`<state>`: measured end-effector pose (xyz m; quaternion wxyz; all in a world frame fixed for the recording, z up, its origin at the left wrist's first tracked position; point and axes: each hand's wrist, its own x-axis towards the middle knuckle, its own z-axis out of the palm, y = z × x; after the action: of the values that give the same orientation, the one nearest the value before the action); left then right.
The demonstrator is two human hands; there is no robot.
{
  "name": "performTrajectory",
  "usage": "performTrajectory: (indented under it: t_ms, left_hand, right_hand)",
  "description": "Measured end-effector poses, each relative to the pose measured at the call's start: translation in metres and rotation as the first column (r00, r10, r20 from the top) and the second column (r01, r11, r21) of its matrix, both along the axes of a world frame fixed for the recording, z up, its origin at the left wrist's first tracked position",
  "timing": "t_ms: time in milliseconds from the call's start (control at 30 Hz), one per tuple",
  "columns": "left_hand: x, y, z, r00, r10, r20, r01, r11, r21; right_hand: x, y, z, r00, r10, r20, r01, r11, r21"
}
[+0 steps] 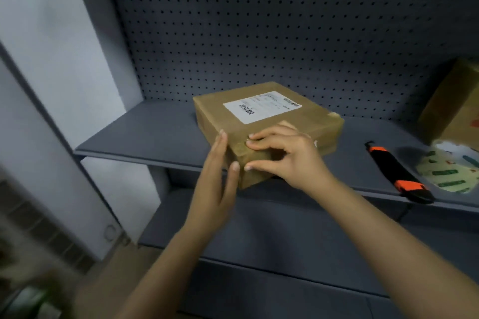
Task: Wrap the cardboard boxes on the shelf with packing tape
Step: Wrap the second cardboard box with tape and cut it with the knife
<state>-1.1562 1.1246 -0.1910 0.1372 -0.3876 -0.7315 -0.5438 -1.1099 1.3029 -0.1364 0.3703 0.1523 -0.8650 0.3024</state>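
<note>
A: While the cardboard box (261, 114) sits on the shelf (145, 132), how do the hands hold it?
B: The left hand (215, 181) lies flat, fingers straight, against its near corner; the right hand (287, 158) curls over that corner, thumb on the side face.
A: Right of that grip?
B: A knife (391, 166), then the tape roll (448, 171).

Both forearms run up from the bottom edge and converge at frame centre. Left hand (216, 184): flat, fingers straight and together, fingertips against the left side of the box (318, 122). Right hand (287, 156): palm down, fingers bent, tips on the top edge, thumb on the near face, pinching the corner.
</note>
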Motion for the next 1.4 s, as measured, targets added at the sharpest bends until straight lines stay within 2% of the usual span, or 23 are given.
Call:
performTrajectory:
  t_ms: [100, 200, 300, 433, 600, 733, 833, 967, 1033, 1133, 1233, 1400]
  left_hand:
    - [0.015, 0.006, -0.009, 0.986, 0.03, 0.165, -0.039, 0.998, 0.052]
    - [0.016, 0.017, -0.01, 0.948, 0.153, 0.278, -0.184, 0.979, 0.09]
    - [0.015, 0.022, -0.016, 0.939, 0.141, 0.315, -0.213, 0.955, 0.207]
    - [0.011, 0.016, -0.02, 0.925, 0.095, 0.367, -0.224, 0.917, 0.329]
    - [0.019, 0.023, -0.017, 0.909, 0.117, 0.399, -0.275, 0.889, 0.366]
    - [0.018, 0.025, -0.018, 0.907, 0.114, 0.406, -0.281, 0.882, 0.378]
    - [0.016, 0.022, -0.018, 0.914, 0.119, 0.388, -0.27, 0.892, 0.362]
    - [0.016, 0.022, -0.02, 0.918, 0.117, 0.379, -0.266, 0.889, 0.372]
    - [0.014, 0.021, -0.02, 0.922, 0.121, 0.369, -0.262, 0.894, 0.363]
    - [0.011, 0.019, -0.02, 0.93, 0.121, 0.346, -0.249, 0.902, 0.353]
    - [0.009, 0.018, -0.02, 0.933, 0.134, 0.334, -0.252, 0.906, 0.34]
    - [0.005, 0.011, -0.011, 0.925, 0.082, 0.371, -0.215, 0.918, 0.334]
  right_hand:
    - [-0.014, -0.01, 0.006, 0.997, 0.052, 0.048, -0.051, 0.998, -0.037]
    - [-0.02, -0.007, 0.013, 0.989, 0.113, 0.09, -0.116, 0.993, 0.025]
    - [-0.025, -0.002, 0.022, 0.976, 0.161, 0.147, -0.173, 0.982, 0.075]
    - [-0.03, -0.005, 0.03, 0.957, 0.155, 0.246, -0.158, 0.987, -0.006]
    - [-0.031, -0.007, 0.038, 0.93, 0.144, 0.339, -0.11, 0.987, -0.117]
    - [-0.03, -0.012, 0.036, 0.935, 0.135, 0.328, -0.095, 0.986, -0.135]
    - [-0.031, -0.011, 0.029, 0.956, 0.11, 0.272, -0.087, 0.991, -0.097]
    - [-0.027, -0.016, 0.017, 0.994, 0.076, 0.083, -0.081, 0.994, 0.066]
    - [-0.027, -0.016, 0.015, 0.996, 0.054, 0.066, -0.059, 0.996, 0.074]
    - [-0.032, -0.017, 0.018, 0.995, 0.024, 0.093, -0.026, 0.999, 0.02]
    - [-0.034, -0.023, 0.019, 0.99, -0.001, 0.141, -0.007, 0.998, 0.055]
    - [-0.028, 0.0, 0.031, 0.964, 0.094, 0.248, -0.132, 0.981, 0.144]
